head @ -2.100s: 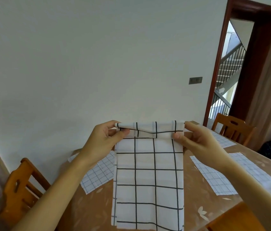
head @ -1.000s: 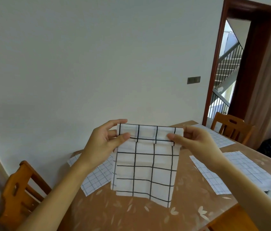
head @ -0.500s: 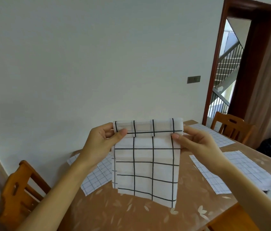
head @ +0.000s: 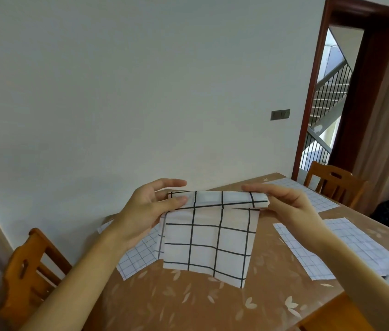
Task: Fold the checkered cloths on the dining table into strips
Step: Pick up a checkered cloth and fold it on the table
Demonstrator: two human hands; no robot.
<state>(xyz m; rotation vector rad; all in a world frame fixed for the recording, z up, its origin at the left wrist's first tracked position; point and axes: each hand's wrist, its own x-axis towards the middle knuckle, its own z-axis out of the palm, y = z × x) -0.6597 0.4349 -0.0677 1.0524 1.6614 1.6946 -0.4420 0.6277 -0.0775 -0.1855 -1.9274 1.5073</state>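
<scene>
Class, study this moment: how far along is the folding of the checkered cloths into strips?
Done: the top of the large-check cloth is turned over into a narrow band. In hand: the left hand and right hand pinch that band's ends, the rest hanging toward the table. Left: the hanging part, plus three small-check cloths lying flat, at left, right and far right.

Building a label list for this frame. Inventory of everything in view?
table: 1, brown leaf pattern, below
large-check cloth: 1, white with black lines, held over table, top rolled
small-grid cloths: 3, white, flat on table: left, right, far
chairs: 3, orange wood, left, far right, near right
wall switch: 1, grey, wall
door frame: 1, dark red, right
left hand: 1, pinches cloth's left end
right hand: 1, pinches its right end
</scene>
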